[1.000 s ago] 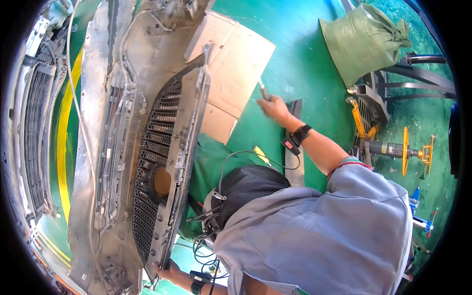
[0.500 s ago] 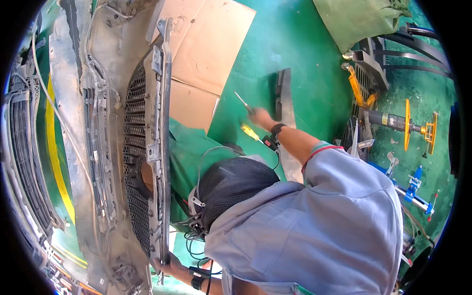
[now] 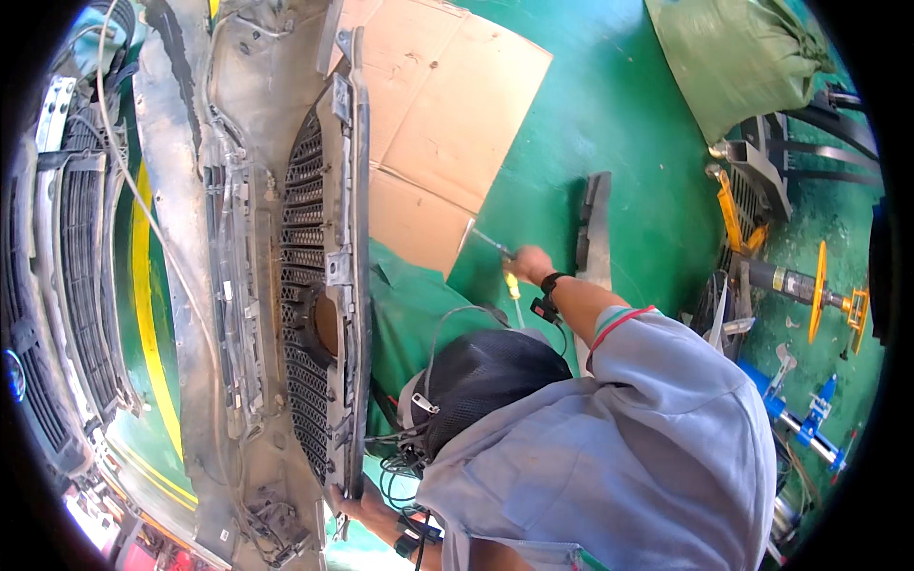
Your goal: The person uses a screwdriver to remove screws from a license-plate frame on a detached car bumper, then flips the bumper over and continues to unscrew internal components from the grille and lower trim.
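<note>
My right hand point(image 3: 531, 265) is closed around a screwdriver-like tool; its slim metal shaft point(image 3: 491, 241) points up-left to the cardboard's corner. Just below the fingers is a yellow-handled screwdriver point(image 3: 512, 285); I cannot tell whether the hand touches it. A long black car grille point(image 3: 307, 252) with mesh and a round opening stands along my left, in front of my green-trousered leg point(image 3: 419, 295). At its near end, my left hand point(image 3: 356, 505) grips the frame, partly hidden by it. Both wrists wear black straps with small devices.
Flattened cardboard point(image 3: 447, 105) lies on the green floor, beside a dark strip-shaped part point(image 3: 593, 224). A worn bumper panel point(image 3: 171, 190) and slatted parts point(image 3: 86, 238) fill the left. Right are a green sack point(image 3: 733, 67), metal stands point(image 3: 762, 162) and a blue clamp-like tool point(image 3: 809, 423).
The whole view has shifted, so things appear further right and lower. My right hand has moved slightly toward the cardboard with its tool. The yellow-handled screwdriver has turned. My left hand stays on the grille.
</note>
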Demonstrator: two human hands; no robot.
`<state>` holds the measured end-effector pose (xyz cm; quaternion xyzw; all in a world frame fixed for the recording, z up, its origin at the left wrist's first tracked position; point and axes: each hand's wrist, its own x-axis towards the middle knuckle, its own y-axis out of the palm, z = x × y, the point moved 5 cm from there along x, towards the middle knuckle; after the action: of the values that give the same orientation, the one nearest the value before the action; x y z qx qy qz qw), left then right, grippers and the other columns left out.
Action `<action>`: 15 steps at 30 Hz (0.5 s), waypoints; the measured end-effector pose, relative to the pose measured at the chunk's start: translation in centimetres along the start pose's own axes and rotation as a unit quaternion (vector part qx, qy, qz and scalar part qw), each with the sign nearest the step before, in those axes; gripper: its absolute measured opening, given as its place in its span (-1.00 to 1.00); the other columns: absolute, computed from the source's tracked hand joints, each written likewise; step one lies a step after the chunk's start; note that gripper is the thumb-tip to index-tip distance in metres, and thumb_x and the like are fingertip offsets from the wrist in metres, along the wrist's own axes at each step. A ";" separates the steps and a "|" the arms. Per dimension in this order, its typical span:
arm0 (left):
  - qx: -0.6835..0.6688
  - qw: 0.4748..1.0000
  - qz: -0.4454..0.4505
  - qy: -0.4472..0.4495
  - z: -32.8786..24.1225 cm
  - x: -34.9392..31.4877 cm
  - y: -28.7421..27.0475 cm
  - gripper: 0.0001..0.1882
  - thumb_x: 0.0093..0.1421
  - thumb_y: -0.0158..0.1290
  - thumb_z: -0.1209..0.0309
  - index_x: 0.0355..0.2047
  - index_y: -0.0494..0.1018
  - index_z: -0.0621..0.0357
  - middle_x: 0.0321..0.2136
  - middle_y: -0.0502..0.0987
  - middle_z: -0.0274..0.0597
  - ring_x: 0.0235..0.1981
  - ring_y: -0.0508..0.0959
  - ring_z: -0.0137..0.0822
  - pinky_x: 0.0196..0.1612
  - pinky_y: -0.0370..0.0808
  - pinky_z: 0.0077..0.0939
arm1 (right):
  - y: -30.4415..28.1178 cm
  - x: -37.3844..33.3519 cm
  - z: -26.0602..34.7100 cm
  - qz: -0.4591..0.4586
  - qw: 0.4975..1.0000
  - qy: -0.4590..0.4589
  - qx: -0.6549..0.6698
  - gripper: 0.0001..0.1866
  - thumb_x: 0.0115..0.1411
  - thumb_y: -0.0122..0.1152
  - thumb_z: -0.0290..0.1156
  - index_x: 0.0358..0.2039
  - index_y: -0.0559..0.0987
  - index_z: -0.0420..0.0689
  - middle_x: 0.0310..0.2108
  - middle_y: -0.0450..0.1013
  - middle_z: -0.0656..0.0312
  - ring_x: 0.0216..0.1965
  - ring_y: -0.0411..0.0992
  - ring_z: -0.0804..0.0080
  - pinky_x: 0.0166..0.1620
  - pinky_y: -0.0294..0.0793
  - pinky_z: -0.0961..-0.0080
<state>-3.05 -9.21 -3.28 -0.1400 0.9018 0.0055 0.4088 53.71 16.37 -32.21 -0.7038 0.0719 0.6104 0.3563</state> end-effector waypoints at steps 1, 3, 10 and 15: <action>0.027 0.999 0.027 0.018 -0.2 0.2 -0.7 -0.58 0.24 0.10 0.48 0.08 0.39 0.43 -0.06 0.55 0.19 -0.08 0.59 0.00 -0.02 0.63 -0.11 | -0.9 0.5 0.9 -0.020 1.000 -0.001 0.012 -0.50 0.06 0.31 0.08 -0.26 0.70 -0.14 -0.23 0.61 -0.04 -0.17 0.59 -0.02 -0.09 0.57 0.19; 0.066 0.992 0.078 0.077 -0.5 0.5 -2.2 -0.54 0.23 0.10 0.55 0.13 0.33 0.42 -0.06 0.53 0.22 -0.07 0.59 -0.02 -0.02 0.64 -0.16 | -3.4 1.7 2.7 -0.047 0.998 -0.016 0.031 -0.49 0.08 0.30 0.10 -0.27 0.70 -0.14 -0.26 0.61 -0.04 -0.19 0.59 -0.03 -0.10 0.57 0.18; 0.036 0.995 0.094 0.017 1.6 -5.9 0.4 -0.56 0.21 0.17 0.32 0.02 0.47 0.35 0.00 0.56 0.10 0.00 0.57 0.03 0.10 0.57 -0.12 | -9.6 8.2 6.9 -0.226 0.960 -0.108 0.128 -0.44 0.19 0.19 0.06 -0.33 0.63 -0.32 -0.31 0.54 -0.31 -0.22 0.57 -0.17 -0.13 0.54 0.03; -0.009 0.996 0.073 -0.047 2.8 -8.2 0.9 -0.74 0.29 0.15 0.34 -0.10 0.48 0.22 -0.19 0.62 -0.07 -0.16 0.62 -0.17 -0.07 0.63 -0.26 | -15.9 5.9 12.5 -0.243 0.848 -0.170 0.439 -0.67 0.22 0.26 -0.16 -0.40 0.53 -0.20 -0.60 0.45 0.21 -0.61 0.40 0.43 -0.52 0.40 0.42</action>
<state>3.95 -5.94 0.83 -0.0767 0.8896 0.0499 0.4476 53.53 37.43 -31.03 -0.3539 0.0976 0.5191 0.7718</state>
